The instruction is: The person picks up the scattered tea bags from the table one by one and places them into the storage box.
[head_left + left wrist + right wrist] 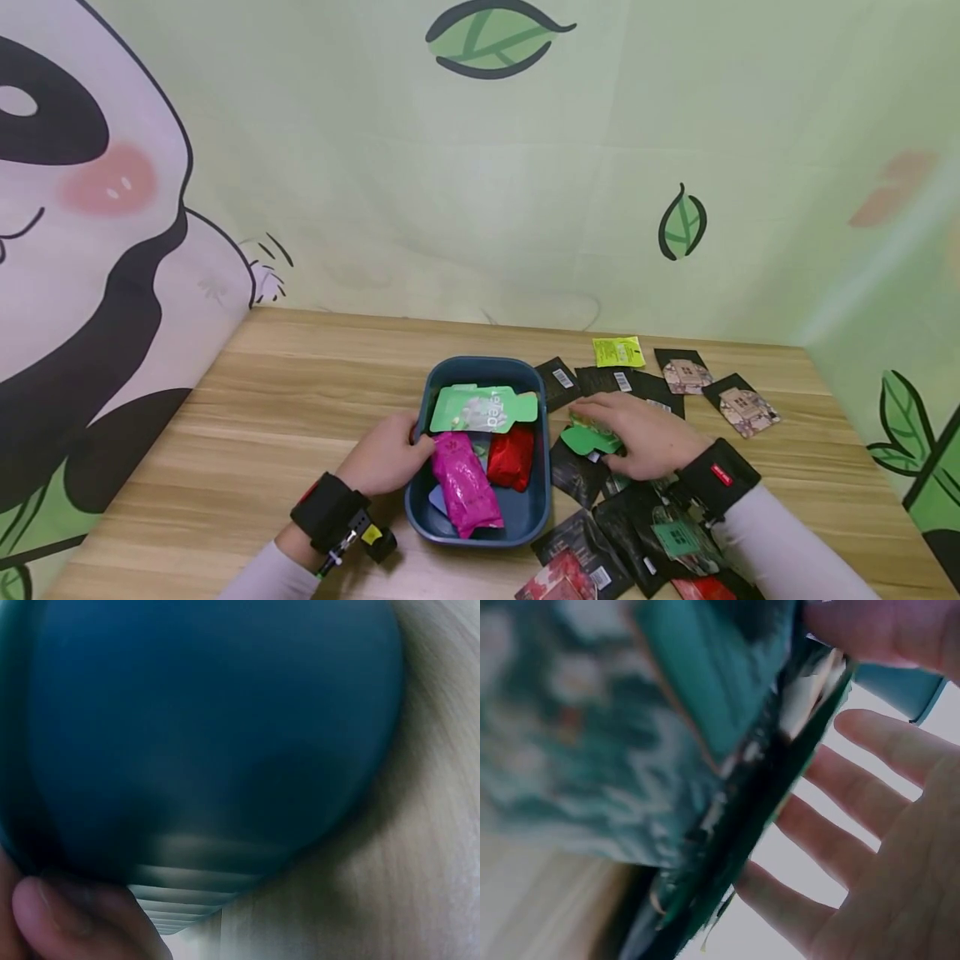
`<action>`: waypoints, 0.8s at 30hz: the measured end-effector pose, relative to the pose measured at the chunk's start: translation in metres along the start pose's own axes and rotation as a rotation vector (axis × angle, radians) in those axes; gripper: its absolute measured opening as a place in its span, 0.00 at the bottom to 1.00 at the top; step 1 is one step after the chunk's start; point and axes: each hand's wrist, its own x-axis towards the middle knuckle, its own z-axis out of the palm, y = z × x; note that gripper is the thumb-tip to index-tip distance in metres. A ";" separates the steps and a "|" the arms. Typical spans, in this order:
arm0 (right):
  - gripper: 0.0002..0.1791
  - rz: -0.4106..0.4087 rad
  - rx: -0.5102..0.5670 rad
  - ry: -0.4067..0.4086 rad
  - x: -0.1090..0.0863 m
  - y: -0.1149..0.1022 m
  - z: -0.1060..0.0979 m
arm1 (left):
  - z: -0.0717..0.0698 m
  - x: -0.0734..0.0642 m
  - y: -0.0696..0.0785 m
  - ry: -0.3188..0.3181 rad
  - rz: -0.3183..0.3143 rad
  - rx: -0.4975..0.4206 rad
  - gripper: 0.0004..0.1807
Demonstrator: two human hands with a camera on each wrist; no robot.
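1. Nearest: light right sleeve (795,546), lower right of head view; black wrist strap (720,477) above it.
2. Lower centre-right: loose pile of black packets (626,521), red floral packet (558,579) at bottom edge.
3. Right hand (652,429), right of centre: fingers spread over green shaped packet (588,437); can't tell if gripped.
4. Left hand (386,457), centre: pinches left rim of blue bin (521,508).
5. Bin, centre frame, contains green pouch (476,408), magenta packet (467,483), red packet (512,458).
6. Behind pile: yellow packet (618,352).
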 end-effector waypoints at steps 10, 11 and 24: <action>0.39 -0.038 -0.036 0.007 0.003 0.001 -0.006 | 0.000 0.000 0.000 0.002 0.000 0.003 0.10; 0.38 -0.044 -0.038 0.012 0.003 0.000 -0.006 | 0.000 0.000 0.000 0.002 0.002 0.004 0.10; 0.35 -0.088 0.029 0.095 0.007 -0.013 -0.016 | 0.001 0.000 -0.001 -0.007 0.007 -0.025 0.12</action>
